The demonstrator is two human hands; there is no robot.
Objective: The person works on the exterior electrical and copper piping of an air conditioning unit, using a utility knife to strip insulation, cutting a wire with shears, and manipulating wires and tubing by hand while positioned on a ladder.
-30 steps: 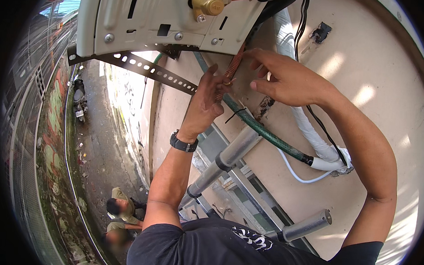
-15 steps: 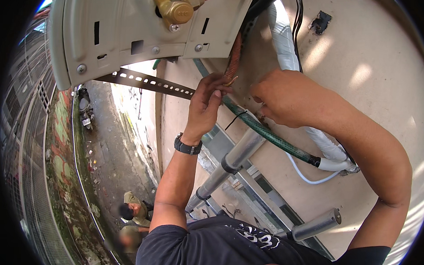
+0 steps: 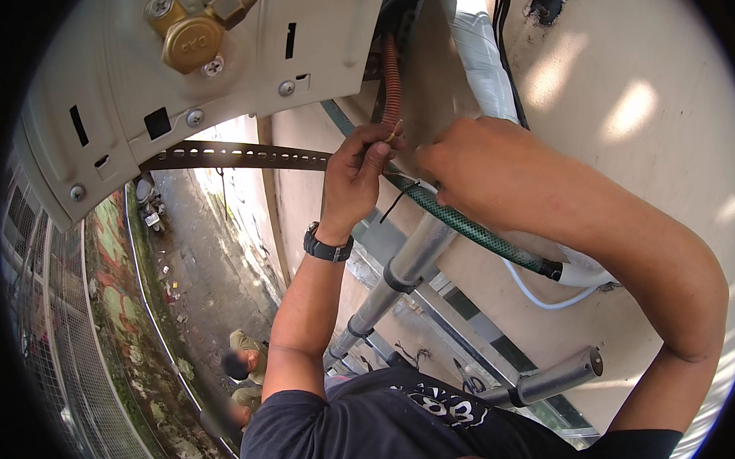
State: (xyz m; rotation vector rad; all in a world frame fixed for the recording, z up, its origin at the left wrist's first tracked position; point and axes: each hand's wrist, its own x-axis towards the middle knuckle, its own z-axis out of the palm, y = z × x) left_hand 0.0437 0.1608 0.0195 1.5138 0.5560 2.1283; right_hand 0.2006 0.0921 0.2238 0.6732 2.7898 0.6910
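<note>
My left hand (image 3: 357,172), with a black watch on its wrist, pinches a thin wire (image 3: 393,136) just below the orange corrugated conduit (image 3: 391,85). The wire looks yellowish with a bare coppery end. To its right, my right hand (image 3: 479,173) is closed, knuckles up; whatever its fingertips grip is hidden. A short white strand (image 3: 418,182) runs between the hands, beside a green braided hose (image 3: 465,225). Tied round that hose is a black cable tie (image 3: 394,204) with its tail hanging. The hose passes beneath both hands.
A beige outdoor unit (image 3: 251,72) with a brass valve (image 3: 193,42) fills the upper left. Below it is a perforated metal bracket (image 3: 240,155). White-wrapped piping (image 3: 477,55) follows the wall. A metal pole (image 3: 390,283) stands beneath my arms. People (image 3: 245,359) are in the alley far below.
The view has shifted, so the outdoor unit sits lower and farther left. My right hand has come slightly closer to the left, which still pinches the wire.
</note>
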